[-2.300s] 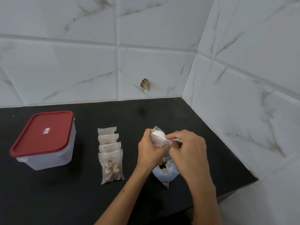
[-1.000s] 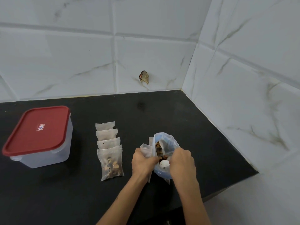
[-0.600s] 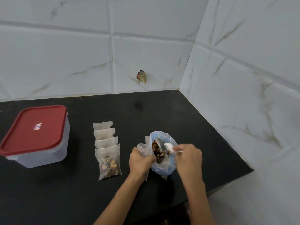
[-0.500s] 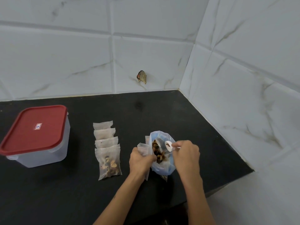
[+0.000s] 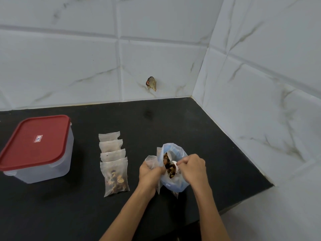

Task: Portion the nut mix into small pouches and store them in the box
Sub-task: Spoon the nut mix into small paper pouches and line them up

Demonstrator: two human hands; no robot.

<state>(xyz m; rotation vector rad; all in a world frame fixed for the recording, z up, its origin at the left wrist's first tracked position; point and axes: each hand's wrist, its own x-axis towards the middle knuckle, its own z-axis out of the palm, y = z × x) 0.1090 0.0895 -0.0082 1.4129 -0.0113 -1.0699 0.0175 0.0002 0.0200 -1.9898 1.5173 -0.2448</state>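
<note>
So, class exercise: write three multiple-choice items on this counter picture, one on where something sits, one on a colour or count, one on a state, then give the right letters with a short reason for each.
1. Where is the box relative to the row of pouches?
A. To its left
B. To its right
C. On top of it

2. What colour is the box's lid?
A. Blue
B. Red
C. Green

3. What state is the nut mix bag in?
A. Sealed shut
B. Lying flat and empty
C. Held open with nuts showing

Answers:
1. A, the box stands at the left end of the black counter.
2. B, the lid is plainly red.
3. C, the left hand grips the bag's edge together with a pouch, and the right hand dips a white spoon into it.
</note>
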